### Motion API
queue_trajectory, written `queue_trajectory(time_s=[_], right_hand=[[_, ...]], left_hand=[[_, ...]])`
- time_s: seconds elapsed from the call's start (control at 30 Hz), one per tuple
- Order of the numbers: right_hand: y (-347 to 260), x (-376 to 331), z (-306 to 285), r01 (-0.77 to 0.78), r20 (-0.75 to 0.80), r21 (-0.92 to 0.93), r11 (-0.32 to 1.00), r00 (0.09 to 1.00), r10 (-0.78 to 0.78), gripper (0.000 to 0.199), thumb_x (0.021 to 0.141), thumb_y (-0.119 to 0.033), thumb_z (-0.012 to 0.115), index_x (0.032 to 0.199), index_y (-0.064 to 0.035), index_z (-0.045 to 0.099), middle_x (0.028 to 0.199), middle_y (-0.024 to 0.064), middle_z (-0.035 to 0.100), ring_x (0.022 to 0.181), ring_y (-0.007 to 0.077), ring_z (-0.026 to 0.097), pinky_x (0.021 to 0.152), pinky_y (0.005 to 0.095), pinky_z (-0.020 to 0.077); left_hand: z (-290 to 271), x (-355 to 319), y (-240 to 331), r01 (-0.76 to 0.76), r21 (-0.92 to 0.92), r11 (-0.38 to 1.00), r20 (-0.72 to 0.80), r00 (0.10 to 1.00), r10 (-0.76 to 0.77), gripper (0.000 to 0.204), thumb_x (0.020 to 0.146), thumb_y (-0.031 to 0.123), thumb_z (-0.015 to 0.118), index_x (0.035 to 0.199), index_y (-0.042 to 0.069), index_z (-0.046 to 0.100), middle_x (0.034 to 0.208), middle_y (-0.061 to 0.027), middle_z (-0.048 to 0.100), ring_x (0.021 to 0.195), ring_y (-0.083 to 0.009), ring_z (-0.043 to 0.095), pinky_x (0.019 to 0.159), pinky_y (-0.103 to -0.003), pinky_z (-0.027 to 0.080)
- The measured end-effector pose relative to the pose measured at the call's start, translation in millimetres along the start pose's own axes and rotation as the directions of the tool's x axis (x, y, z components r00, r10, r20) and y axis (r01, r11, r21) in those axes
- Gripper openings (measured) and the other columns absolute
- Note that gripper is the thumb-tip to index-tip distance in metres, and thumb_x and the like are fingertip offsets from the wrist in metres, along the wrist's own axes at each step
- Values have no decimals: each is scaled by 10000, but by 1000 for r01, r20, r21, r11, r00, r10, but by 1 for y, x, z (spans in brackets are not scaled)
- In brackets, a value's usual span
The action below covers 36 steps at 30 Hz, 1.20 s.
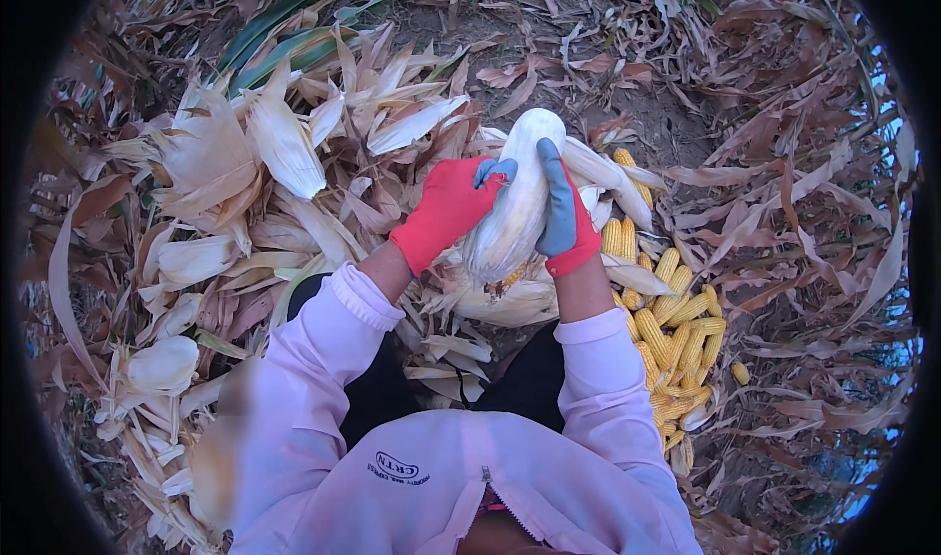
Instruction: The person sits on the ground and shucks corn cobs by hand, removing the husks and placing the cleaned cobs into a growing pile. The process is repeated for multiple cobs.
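A pale ear of corn (508, 231), still wrapped in its husk, is held upright between my two gloved hands, its rounded end pointing away from me. My right hand (569, 212), in a red glove with a grey palm, is wrapped along the ear's right side with the thumb up near the rounded end. Against the left side, my left hand (456, 202), in a matching glove, is closed with its grey fingertips curled at the husk. Whether those fingers pinch a husk leaf is hard to make out. More husk-covered ears (515, 303) lie underneath.
Bare yellow corn cobs (681, 344) are heaped to my right, with one loose cob (740, 373) beside the heap. Stripped husks (211, 163) pile up on the left. Dry stalks and leaves (774, 212) cover the ground around, and brown soil (637, 109) shows ahead.
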State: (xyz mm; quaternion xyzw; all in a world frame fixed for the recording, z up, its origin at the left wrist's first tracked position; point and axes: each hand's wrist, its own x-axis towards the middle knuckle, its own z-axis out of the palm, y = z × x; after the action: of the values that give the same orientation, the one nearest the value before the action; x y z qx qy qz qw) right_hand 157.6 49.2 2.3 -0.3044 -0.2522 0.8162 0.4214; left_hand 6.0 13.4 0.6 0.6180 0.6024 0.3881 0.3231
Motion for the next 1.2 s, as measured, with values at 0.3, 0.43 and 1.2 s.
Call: queue_trajectory(time_s=[0.3, 0.43, 1.2], right_hand=[[2, 3, 5, 96, 69, -167, 981, 994, -85, 607, 900, -482, 511, 1312, -43, 434, 1204, 115, 552, 1090, 201, 547, 938, 316, 432], [23, 4, 5, -177, 211, 1, 984, 962, 173, 521, 875, -455, 571, 1185, -43, 502, 952, 103, 625, 779, 202, 638, 687, 321, 547], [2, 37, -33, 300, -169, 19, 954, 941, -293, 455, 855, -383, 621, 1068, 9, 530, 948, 134, 618, 824, 235, 635, 750, 336, 535]], left_hand=[[-18, 18, -4, 163, -831, 532, 180, 983, -19, 398, 938, 356, 500, 1101, 7, 600, 1024, -72, 639, 910, -149, 604, 810, -278, 468], [-45, 28, -4, 116, -989, 93, 117, 993, 8, 374, 935, 359, 497, 1094, 34, 592, 996, -95, 656, 884, -184, 640, 816, -332, 514], [32, 3, -2, 321, -732, 601, 467, 879, 100, 509, 796, 222, 707, 1203, 17, 479, 1094, -44, 581, 951, -120, 561, 830, -282, 461]])
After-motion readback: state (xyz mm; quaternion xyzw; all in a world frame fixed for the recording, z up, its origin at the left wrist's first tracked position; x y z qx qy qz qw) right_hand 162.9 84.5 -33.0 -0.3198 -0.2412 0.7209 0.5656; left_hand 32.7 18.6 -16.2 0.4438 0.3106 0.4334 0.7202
